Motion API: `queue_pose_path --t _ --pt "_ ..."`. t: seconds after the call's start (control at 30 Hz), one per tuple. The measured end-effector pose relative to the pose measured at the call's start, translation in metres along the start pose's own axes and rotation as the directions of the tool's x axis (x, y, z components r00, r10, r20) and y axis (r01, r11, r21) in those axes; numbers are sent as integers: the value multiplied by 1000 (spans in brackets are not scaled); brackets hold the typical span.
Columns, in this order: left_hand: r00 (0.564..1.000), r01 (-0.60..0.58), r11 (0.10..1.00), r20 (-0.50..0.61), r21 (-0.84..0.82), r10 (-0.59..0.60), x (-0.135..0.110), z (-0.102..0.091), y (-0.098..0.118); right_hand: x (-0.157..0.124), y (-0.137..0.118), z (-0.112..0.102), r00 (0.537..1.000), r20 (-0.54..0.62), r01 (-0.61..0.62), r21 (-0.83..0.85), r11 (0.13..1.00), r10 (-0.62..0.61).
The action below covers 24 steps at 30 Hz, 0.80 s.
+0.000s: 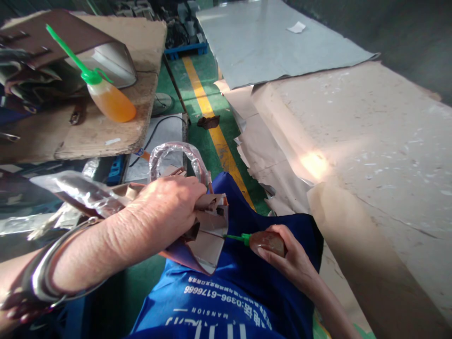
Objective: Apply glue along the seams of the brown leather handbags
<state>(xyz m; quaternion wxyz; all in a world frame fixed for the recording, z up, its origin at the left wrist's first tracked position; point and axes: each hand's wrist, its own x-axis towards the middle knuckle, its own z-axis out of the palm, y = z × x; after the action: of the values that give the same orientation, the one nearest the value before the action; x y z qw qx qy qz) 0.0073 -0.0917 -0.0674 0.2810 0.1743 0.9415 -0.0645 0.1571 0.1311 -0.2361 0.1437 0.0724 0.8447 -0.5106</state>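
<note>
My left hand (176, 202) is wrapped over the top of a handbag (208, 242) on my lap, its fingers closed on the bag's edge and partly hidden. The bag is brown with a pale inner face, and its handle (173, 148) is covered in clear plastic. In my right hand (293, 256) lies a small squeeze bottle (267, 242) with brownish contents and a green nozzle. The nozzle's thin tip reaches the edge of the bag's pale panel; whether it touches cannot be made out.
On the wooden table (130, 136) at left stand another squeeze bottle (111, 101) with orange liquid and a brown bag (70, 37). A paper-covered table (370, 141) runs along the right, with a grey sheet (275, 42) at its far end. A brown scrap (208, 122) lies on the green floor.
</note>
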Motion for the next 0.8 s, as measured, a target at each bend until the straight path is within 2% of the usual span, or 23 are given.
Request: queue_pose_path --t 0.13,0.23,0.4,0.47,0.53,0.67,0.8 --pt "1000 -23 998 -8 54 23 -10 5 1 3 0 2 998 -59 1 -13 1000 -1" --pt "998 -56 997 -38 57 58 -19 15 -2 2 -1 3 999 -36 7 -24 1000 -8" --pt "966 -141 990 -219 13 140 -36 36 -22 -7 -8 -5 990 56 -132 73 989 128" --pt "947 -132 991 -293 20 132 -37 34 -28 -11 -11 -10 982 80 -181 145 973 171" --pt "937 -74 997 -338 37 82 -35 27 -28 -12 -14 -14 978 86 -205 212 955 191" --pt "939 47 989 -343 138 4 -24 18 -17 -14 -15 -22 977 -30 -197 246 949 211" --pt "895 -89 967 -408 238 182 -20 37 -12 -16 -13 -26 958 -159 -200 228 953 239"
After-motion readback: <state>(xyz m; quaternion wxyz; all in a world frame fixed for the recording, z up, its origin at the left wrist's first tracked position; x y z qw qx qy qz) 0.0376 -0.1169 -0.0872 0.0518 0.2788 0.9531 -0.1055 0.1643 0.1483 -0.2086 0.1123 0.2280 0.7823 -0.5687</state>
